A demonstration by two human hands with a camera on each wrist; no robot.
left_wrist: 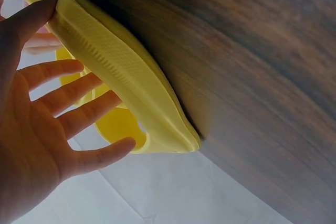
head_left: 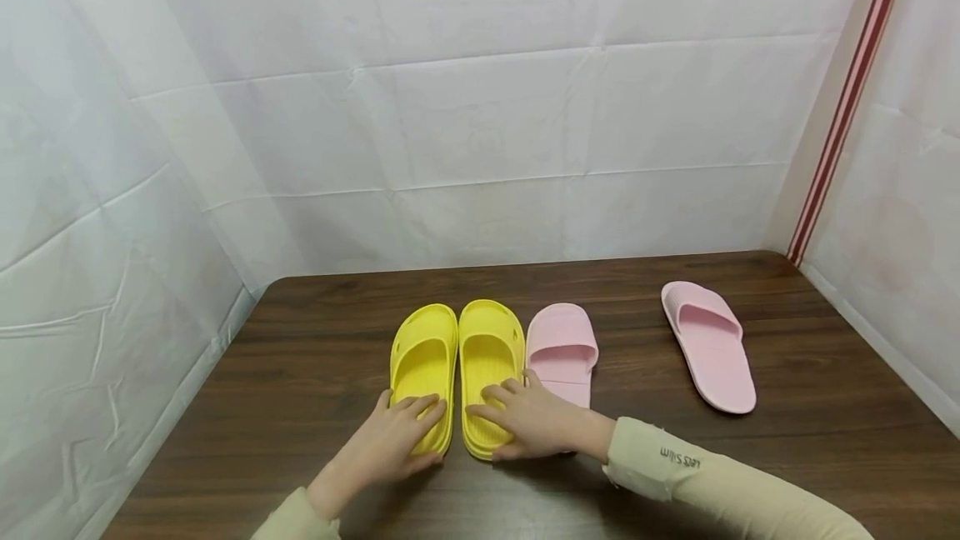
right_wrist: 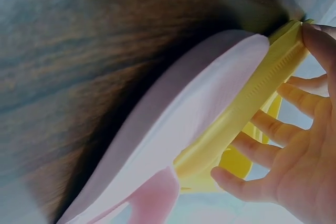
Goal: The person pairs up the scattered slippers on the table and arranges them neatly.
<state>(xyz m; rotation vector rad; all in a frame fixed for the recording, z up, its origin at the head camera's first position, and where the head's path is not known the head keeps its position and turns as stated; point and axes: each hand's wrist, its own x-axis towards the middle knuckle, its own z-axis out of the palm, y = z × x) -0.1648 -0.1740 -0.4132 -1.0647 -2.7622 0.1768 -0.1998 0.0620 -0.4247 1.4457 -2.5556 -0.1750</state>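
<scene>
Two yellow slippers lie side by side with toes pointing to the back of the table: the left yellow slipper (head_left: 427, 327) and the right yellow slipper (head_left: 486, 319). My left hand (head_left: 388, 437) rests at the heel half of the left one; in the left wrist view its thumb touches the heel edge and its fingers spread along the side. Over the heel half of the other yellow slipper lies my right hand (head_left: 536, 421), fingers spread, its thumb at the heel edge in the right wrist view. A pink slipper (head_left: 564, 327) sits against that slipper's right side, its heel partly hidden by this hand.
A second pink slipper (head_left: 716, 357) lies apart at the right, turned at a slant. All stand on a dark brown wooden table (head_left: 300, 357). White sheeting (head_left: 480, 123) hangs behind and at both sides, with a red-striped strip (head_left: 847, 107) at the right corner.
</scene>
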